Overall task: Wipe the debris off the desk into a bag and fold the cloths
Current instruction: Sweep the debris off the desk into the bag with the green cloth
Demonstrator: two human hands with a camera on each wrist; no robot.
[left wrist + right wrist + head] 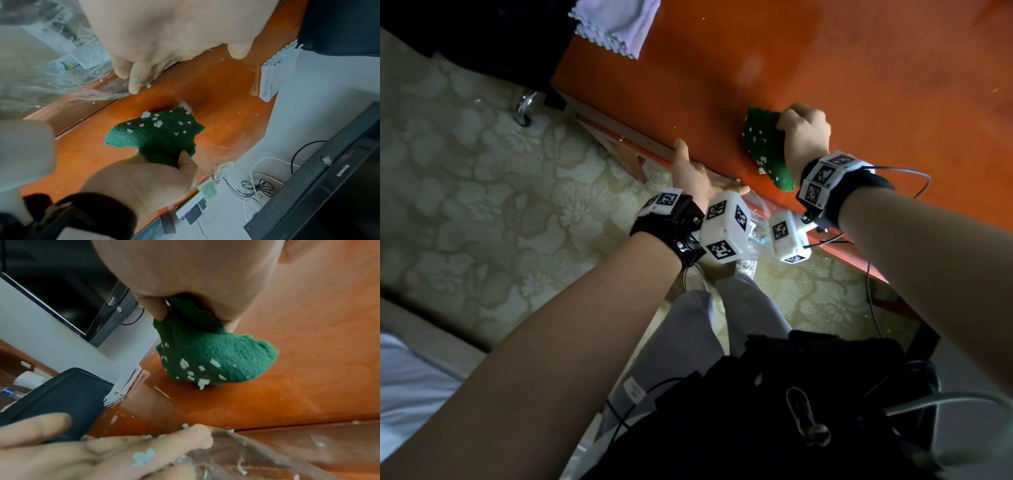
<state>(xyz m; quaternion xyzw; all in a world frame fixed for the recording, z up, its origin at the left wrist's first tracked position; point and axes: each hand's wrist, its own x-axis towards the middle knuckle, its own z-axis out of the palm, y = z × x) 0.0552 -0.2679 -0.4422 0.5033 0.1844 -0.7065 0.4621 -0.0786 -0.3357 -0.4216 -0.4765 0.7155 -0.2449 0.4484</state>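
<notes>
My right hand (804,130) grips a bunched green cloth (765,150) on the orange desk (859,68), close to its front edge. White paper bits (157,124) cling to the green cloth (158,134) and to the cloth's underside (216,356). At the desk edge my left hand (698,174) holds the rim of a clear plastic bag (758,219), thumb up on the desk. Crumbs stick to its fingers (133,81). The bag (51,65) hangs below the edge. A folded lavender cloth (616,24) lies at the desk's far left corner.
A black monitor (329,178) stands against the white wall behind the desk, with cables (257,186) and a small white adapter (205,191) beside it. A black chair (61,399) is next to the lavender cloth (125,386). Patterned carpet (482,205) lies below.
</notes>
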